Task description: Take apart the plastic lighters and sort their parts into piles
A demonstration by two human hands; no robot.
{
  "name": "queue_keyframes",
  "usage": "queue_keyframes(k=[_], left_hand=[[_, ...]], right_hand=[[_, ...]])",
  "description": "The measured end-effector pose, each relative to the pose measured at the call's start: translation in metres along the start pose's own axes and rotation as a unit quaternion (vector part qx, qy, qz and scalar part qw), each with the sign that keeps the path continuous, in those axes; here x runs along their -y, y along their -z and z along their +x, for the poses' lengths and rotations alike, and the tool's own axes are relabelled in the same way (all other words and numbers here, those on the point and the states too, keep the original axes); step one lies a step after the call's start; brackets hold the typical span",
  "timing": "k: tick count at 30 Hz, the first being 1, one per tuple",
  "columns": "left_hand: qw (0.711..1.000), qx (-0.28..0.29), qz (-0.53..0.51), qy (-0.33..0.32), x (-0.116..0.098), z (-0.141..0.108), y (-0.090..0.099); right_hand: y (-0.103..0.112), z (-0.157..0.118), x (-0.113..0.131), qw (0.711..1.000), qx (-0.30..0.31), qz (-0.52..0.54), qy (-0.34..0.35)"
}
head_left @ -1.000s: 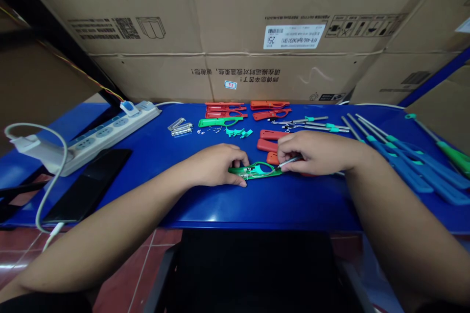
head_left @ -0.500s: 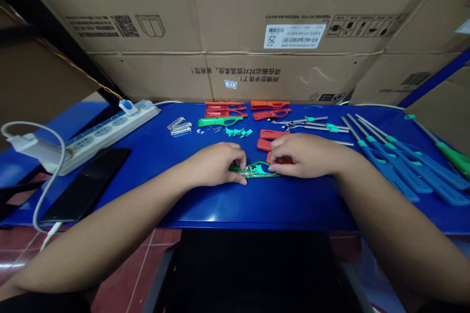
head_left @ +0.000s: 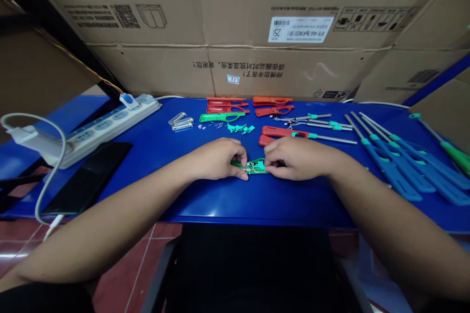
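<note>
An open green lighter shell (head_left: 252, 171) lies flat on the blue table, with a clear tank, pale wires and a teal trigger piece (head_left: 261, 165) inside. My left hand (head_left: 222, 160) grips its left end between thumb and fingers. At the other end, my right hand (head_left: 293, 158) has its fingers closed on the shell beside the teal piece; exactly which part they pinch is hidden. Just behind my right hand are red lighters (head_left: 273, 131), one with a metal tube, partly covered by it.
Farther back lie red shell halves (head_left: 225, 107), a green shell half (head_left: 220, 117), clear tanks (head_left: 181, 123), teal triggers (head_left: 240, 128) and metal tubes with wires (head_left: 323, 124). Blue lighters (head_left: 400, 166) fill the right side. At left are a power strip (head_left: 110, 129) and a phone (head_left: 88, 176).
My right hand has shifted slightly left along the green shell and hides more of its right end. A red lighter's teal piece and tube now show behind it. The view has tilted slightly.
</note>
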State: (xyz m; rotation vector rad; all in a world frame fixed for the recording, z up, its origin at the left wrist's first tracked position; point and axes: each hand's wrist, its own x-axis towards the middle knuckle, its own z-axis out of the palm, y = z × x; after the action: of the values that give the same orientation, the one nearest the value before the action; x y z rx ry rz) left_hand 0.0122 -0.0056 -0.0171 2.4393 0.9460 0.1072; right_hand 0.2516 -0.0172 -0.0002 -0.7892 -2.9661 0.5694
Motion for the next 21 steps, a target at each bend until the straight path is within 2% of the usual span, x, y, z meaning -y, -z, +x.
queue_keyframes(k=[4, 9, 11, 13, 17, 19, 21], left_hand=[[1.000, 0.000, 0.006, 0.003, 0.001, 0.000, -0.001], [1.000, 0.009, 0.000, 0.002, 0.000, 0.000, 0.001], [1.000, 0.010, -0.005, 0.001, 0.001, 0.000, 0.002], [1.000, 0.006, -0.011, -0.005, 0.002, 0.000, 0.001], [0.999, -0.009, -0.018, -0.038, 0.004, -0.002, 0.000], [0.998, -0.014, -0.021, -0.061, 0.004, -0.003, 0.001], [0.997, -0.015, -0.021, -0.076, 0.004, -0.003, 0.001]], right_hand=[[0.003, -0.002, 0.001, 0.999, -0.029, -0.031, 0.018], [0.020, -0.019, 0.000, 0.988, -0.138, -0.059, 0.042], [0.025, -0.026, -0.001, 0.987, -0.152, -0.042, 0.031], [0.026, -0.028, -0.001, 0.993, -0.115, 0.003, 0.029], [0.016, -0.020, 0.003, 0.997, 0.000, 0.063, 0.034], [0.012, -0.017, 0.005, 0.999, 0.025, 0.044, 0.013], [0.013, -0.017, 0.005, 0.999, 0.021, 0.021, -0.013]])
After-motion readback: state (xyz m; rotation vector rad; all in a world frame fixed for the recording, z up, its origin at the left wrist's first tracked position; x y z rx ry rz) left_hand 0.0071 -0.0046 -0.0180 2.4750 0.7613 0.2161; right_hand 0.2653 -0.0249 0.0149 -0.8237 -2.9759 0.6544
